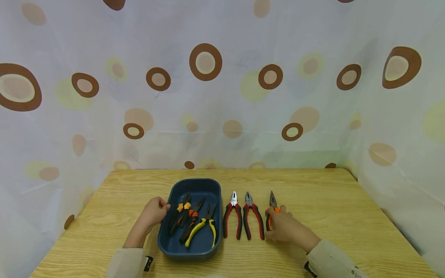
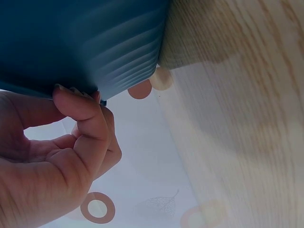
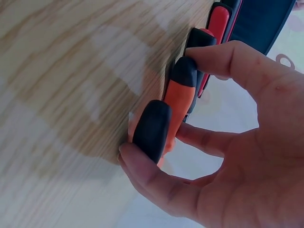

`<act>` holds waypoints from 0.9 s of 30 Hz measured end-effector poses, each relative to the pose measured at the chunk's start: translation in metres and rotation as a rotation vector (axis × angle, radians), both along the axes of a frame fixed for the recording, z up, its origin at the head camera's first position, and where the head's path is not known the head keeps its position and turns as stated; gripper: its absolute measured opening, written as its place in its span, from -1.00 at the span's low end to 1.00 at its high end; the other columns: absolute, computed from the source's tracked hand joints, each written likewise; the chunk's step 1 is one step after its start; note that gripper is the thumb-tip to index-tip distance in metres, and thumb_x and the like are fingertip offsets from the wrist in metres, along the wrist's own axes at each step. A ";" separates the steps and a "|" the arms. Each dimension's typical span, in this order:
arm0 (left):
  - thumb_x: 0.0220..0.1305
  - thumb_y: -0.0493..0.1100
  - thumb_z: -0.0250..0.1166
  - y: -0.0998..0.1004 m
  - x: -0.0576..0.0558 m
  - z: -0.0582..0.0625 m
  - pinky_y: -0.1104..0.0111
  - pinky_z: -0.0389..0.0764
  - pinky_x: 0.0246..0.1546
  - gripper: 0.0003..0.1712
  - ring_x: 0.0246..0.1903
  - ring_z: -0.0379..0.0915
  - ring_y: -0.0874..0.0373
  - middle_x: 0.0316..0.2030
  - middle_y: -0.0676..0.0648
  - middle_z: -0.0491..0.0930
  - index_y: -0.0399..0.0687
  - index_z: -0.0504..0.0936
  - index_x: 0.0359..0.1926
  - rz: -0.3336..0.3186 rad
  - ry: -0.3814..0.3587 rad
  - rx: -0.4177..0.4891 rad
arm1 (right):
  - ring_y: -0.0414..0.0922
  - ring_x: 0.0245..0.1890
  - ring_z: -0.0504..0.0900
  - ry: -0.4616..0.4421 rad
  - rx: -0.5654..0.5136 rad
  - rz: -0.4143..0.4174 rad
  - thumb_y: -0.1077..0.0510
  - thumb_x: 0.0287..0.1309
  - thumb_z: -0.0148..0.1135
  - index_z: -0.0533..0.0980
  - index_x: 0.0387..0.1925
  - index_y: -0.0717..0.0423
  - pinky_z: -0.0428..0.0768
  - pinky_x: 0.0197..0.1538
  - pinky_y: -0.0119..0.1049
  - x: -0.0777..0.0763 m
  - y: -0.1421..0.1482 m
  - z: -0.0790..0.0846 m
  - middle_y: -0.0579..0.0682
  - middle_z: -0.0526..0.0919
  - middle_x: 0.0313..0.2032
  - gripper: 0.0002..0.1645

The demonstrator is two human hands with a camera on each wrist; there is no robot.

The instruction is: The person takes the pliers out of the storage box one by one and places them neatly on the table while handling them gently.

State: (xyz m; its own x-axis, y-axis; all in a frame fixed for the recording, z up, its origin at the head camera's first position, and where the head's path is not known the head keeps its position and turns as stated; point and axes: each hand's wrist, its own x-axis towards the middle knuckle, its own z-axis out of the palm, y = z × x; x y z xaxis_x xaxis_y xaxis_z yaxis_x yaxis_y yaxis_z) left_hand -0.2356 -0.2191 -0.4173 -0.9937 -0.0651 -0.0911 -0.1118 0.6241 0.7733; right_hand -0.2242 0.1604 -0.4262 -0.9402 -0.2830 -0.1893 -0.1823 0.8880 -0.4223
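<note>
My left hand [image 1: 153, 213] pinches the left rim of a dark blue plastic bin [image 1: 205, 193]; in the left wrist view its thumb and fingers [image 2: 83, 111] meet at the bin's edge. To the right of the bin, my right hand [image 1: 287, 227] grips long-nose pliers [image 1: 272, 199] with orange and black handles, jaws pointing away from me. The right wrist view shows thumb and fingers spanning both orange handles [image 3: 179, 102], close to the tabletop. Two combination pliers with red and black handles, one silver-headed [image 1: 234, 199] and one darker [image 1: 248, 199], lie between bin and right hand.
Inside the bin lie several pliers, among them yellow-handled ones [image 1: 197, 231], red-orange and black ones [image 1: 192, 221] and orange-yellow and black ones [image 1: 180, 208]. The wood-grain table [image 1: 330, 208] is backed by a patterned curtain [image 1: 229, 104] that also hangs along both sides.
</note>
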 end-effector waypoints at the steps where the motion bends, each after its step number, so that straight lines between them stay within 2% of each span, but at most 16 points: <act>1: 0.35 -0.33 0.09 0.000 0.000 0.000 0.34 0.44 -0.55 -0.87 -0.52 0.34 0.09 -0.48 -0.15 0.36 -0.36 0.39 -0.34 0.000 0.000 -0.001 | 0.15 -0.34 0.38 0.001 0.000 0.001 0.14 -0.07 0.44 0.39 0.13 0.22 0.48 -0.44 -0.04 0.000 0.000 0.000 0.40 0.31 -0.06 -0.30; 5: 0.35 -0.33 0.09 0.001 0.000 0.001 0.34 0.43 -0.56 -0.87 -0.52 0.34 0.09 -0.48 -0.15 0.36 -0.36 0.40 -0.34 -0.002 0.005 -0.003 | 0.15 -0.33 0.40 0.002 0.014 0.007 0.14 -0.07 0.45 0.39 0.15 0.24 0.48 -0.43 -0.05 0.000 0.000 0.001 0.39 0.31 -0.06 -0.28; 12: 0.33 -0.35 0.09 0.001 0.000 0.001 0.35 0.41 -0.57 -0.87 -0.55 0.32 0.11 -0.50 -0.14 0.35 -0.35 0.39 -0.36 -0.007 0.016 0.000 | 0.22 -0.24 0.45 0.019 0.090 0.022 0.12 -0.06 0.46 0.40 0.18 0.29 0.52 -0.28 0.11 0.001 -0.003 0.008 0.41 0.37 -0.06 -0.24; 17: 0.33 -0.35 0.09 0.002 -0.001 0.002 0.35 0.39 -0.56 -0.87 -0.54 0.31 0.10 -0.50 -0.14 0.34 -0.35 0.39 -0.36 -0.011 0.018 -0.005 | 0.25 -0.23 0.47 0.093 0.129 -0.005 0.10 0.02 0.41 0.35 0.19 0.37 0.53 -0.28 0.09 0.004 -0.007 0.016 0.42 0.39 -0.09 -0.24; 23: 0.32 -0.36 0.10 0.001 -0.002 0.001 0.36 0.38 -0.56 -0.88 -0.54 0.31 0.11 -0.51 -0.13 0.34 -0.35 0.39 -0.38 -0.020 0.033 -0.017 | 0.36 -0.12 0.48 0.261 0.036 -0.009 0.14 0.14 0.32 0.34 0.16 0.47 0.57 -0.19 0.12 0.010 -0.018 0.029 0.48 0.42 -0.05 -0.33; 27: 0.32 -0.36 0.10 0.001 -0.003 -0.001 0.36 0.38 -0.56 -0.87 -0.54 0.31 0.11 -0.51 -0.12 0.34 -0.35 0.39 -0.37 -0.009 0.032 -0.005 | 0.27 -0.07 0.48 0.304 -0.080 -0.020 0.15 0.22 0.24 0.36 0.15 0.47 0.55 -0.10 0.07 0.011 -0.036 0.039 0.39 0.44 -0.03 -0.41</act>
